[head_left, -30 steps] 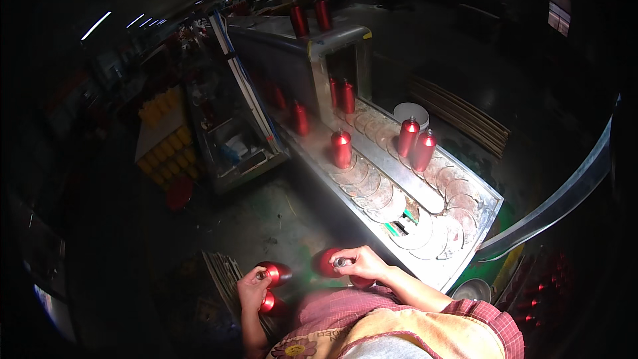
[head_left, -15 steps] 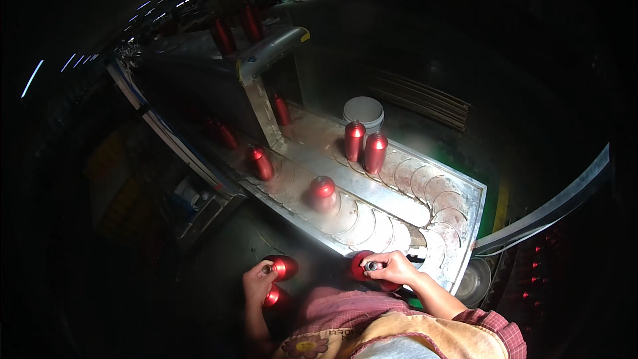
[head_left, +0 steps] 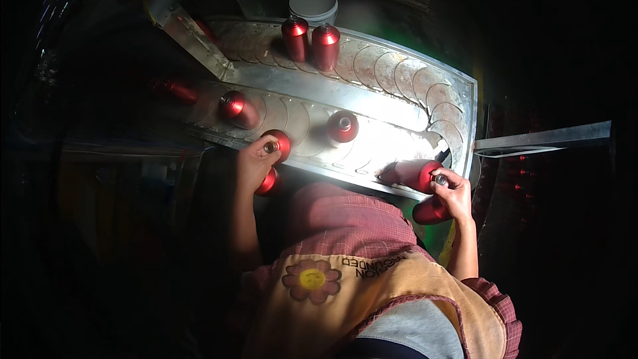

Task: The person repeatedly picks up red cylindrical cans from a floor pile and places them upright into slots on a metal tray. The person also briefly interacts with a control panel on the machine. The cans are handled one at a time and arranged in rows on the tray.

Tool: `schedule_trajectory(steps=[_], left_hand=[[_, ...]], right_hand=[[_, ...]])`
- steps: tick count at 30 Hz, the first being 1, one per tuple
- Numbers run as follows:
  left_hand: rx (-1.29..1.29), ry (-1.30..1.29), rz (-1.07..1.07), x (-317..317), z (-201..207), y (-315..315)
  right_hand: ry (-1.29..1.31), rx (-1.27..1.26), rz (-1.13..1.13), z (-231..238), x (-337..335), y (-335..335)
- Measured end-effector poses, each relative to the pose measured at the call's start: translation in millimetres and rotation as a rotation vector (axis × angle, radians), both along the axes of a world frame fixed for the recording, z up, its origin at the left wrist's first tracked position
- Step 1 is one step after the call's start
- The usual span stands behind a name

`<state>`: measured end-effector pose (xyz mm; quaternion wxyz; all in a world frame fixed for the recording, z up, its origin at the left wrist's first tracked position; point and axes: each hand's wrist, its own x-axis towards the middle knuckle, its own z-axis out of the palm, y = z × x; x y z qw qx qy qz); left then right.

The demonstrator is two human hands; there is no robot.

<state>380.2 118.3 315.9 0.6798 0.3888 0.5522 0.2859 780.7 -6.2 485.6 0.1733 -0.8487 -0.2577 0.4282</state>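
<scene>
My left hand (head_left: 252, 163) is closed on the necks of two red metal bottles, one (head_left: 283, 146) over the near edge of the conveyor (head_left: 385, 189) and one (head_left: 267, 183) lower, beside my wrist. Closer to the conveyor's right end, my right hand (head_left: 456, 193) grips two more by their necks. Of these, the upper bottle (head_left: 416, 174) overlaps the bright near lane, and the lower bottle (head_left: 430, 211) hangs outside the edge. Between my hands a red bottle (head_left: 343, 127) stands on the near lane. Another bottle (head_left: 239, 110) stands farther left.
On the far lane two red bottles (head_left: 325, 48) stand side by side. Behind them is a white bucket (head_left: 314, 5). A metal housing post (head_left: 196, 43) straddles the conveyor at left. A metal rail (head_left: 545, 138) runs off to the right, with dim red shapes (head_left: 523, 173) below it.
The view has turned down toward the conveyor. Both hands have come up to its near edge with their bottles, the right one moving farther right, so they are wider apart.
</scene>
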Motion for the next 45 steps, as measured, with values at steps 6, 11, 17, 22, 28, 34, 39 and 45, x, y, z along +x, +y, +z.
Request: schedule_trajectory(steps=[6, 11, 17, 22, 28, 34, 39, 45], left_hand=[[-0.156, -0.006, -0.067, 42, -67, 129], [-0.197, 0.049, -0.265, 83, -61, 114], [0.04, 0.069, -0.354, 89, -9, 49], [0.017, -0.001, 0.118, 39, 19, 16], [-0.022, 0.256, 0.322, 5, 72, 39], [-0.138, 0.152, 0.358, -25, 106, 77], [0.097, 0.009, 0.412, -22, 118, 144], [0.239, -0.147, 0.347, -13, 92, 241]], right_hand=[[0.108, 0.357, 0.084, -31, 65, 143], [0.09, 0.49, 0.1, 12, 42, 199], [0.076, 0.354, 0.299, -58, 74, 265], [0.052, 0.205, 0.526, -153, 69, 332], [0.064, 0.278, 0.477, -193, 95, 362], [0.041, 0.629, 0.393, -228, 123, 353], [0.152, 0.759, 0.358, -214, 104, 362], [0.114, 0.804, 0.286, -142, 131, 314]])
